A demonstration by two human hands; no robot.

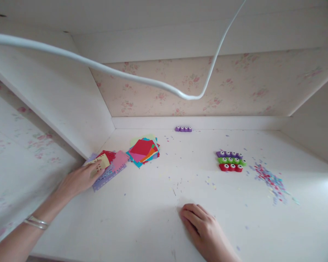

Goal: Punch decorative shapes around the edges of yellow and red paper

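On the left, my left hand (80,179) has its fingers closed on a pale yellow sheet of paper (104,161) dotted with punched holes. It is over a heap of other hole-punched sheets: a purple sheet (109,178), a pink sheet (120,160) and a red sheet (108,154). Just right of these, a stack of coloured paper (143,148) lies fanned out. My right hand (200,225) rests on the white tabletop near the front, its fingers curled in, with nothing visible in them.
Rows of purple, green and red craft punches (231,161) stand at right, and a row of purple punches (183,129) by the back edge. Paper confetti (272,182) is heaped far right, with bits scattered around. A white cable (142,79) hangs across the view above the table (142,218).
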